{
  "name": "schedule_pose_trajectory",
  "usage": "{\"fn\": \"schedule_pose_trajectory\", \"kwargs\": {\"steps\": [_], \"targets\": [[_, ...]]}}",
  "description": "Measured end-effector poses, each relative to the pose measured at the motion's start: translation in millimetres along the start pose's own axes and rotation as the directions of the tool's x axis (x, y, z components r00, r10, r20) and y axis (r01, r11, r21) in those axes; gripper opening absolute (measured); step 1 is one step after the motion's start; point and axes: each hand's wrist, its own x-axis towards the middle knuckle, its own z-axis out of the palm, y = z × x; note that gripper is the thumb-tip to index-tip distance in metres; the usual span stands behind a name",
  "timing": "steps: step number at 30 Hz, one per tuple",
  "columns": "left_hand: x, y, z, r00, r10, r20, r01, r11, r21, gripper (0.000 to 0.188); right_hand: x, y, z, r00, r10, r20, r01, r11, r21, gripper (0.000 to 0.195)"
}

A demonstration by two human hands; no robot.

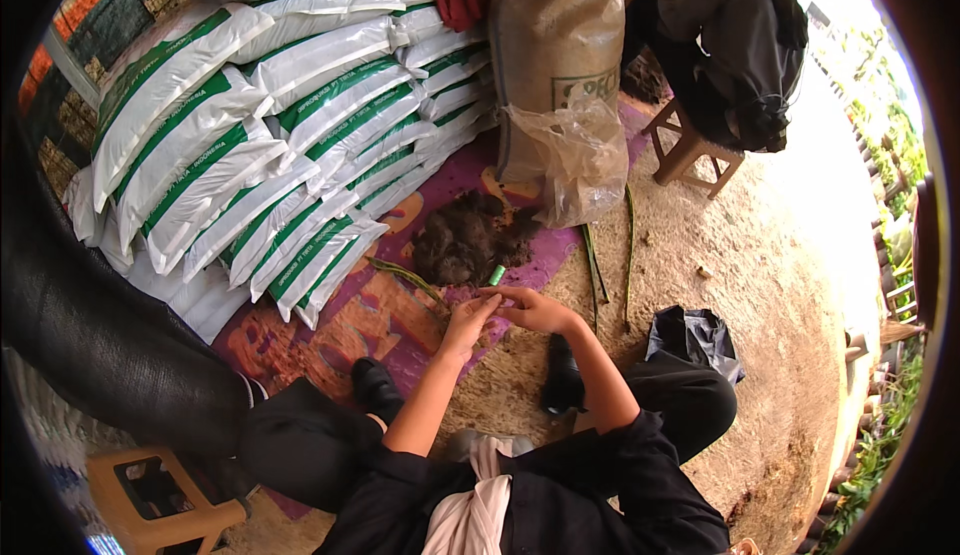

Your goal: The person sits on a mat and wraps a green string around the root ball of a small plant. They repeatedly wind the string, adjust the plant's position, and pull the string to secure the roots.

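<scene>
My left hand (466, 324) and my right hand (534, 310) meet at the fingertips in front of me. Their fingers look pinched together, but anything thin between them is too small to make out. Just beyond the fingers is a small green spool (496, 276), apparently of thread. It lies at the near edge of a dark brown heap of fibre or soil (454, 243) on a purple and orange printed sheet (360, 322). A long green stem (409, 273) runs along the sheet to the left of the heap, towards my left hand.
White and green filled sacks (322, 104) are stacked at left. A large woven sack (559, 44) stands ahead, with clear plastic (581, 157) against it. Green stems (592, 262) and a black plastic bag (694, 341) lie to the right. Another person (739, 37) sits on a stool (694, 146).
</scene>
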Motion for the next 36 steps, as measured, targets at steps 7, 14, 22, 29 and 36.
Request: {"fn": "schedule_pose_trajectory", "kwargs": {"steps": [7, 14, 22, 29, 36], "targets": [[13, -17, -16, 0.963, 0.103, -0.248, -0.124, 0.990, -0.068, 0.025, -2, -3, -4, 0.989, 0.097, -0.108, -0.102, 0.994, -0.045, 0.046], [8, -7, -26, 0.859, 0.479, -0.181, -0.384, 0.837, 0.390, 0.026, -8, 7, -17, 0.917, -0.122, -0.379, -0.121, 0.823, -0.556, 0.053], [3, 5, -13, 0.681, 0.732, 0.015, -0.584, 0.529, 0.616, 0.017, 8, -3, 6, 0.991, 0.126, -0.050, -0.116, 0.980, 0.162, 0.033], [18, 0, -38, 0.822, 0.554, -0.133, -0.446, 0.770, 0.456, 0.020, 12, -1, 9, 0.947, 0.201, -0.250, -0.104, 0.930, 0.352, 0.014], [75, -127, -139, 0.845, 0.088, -0.528, 0.130, 0.923, 0.362, 0.051, 20, 10, -1, 0.875, 0.247, -0.417, -0.014, 0.874, 0.486, 0.011]]}}
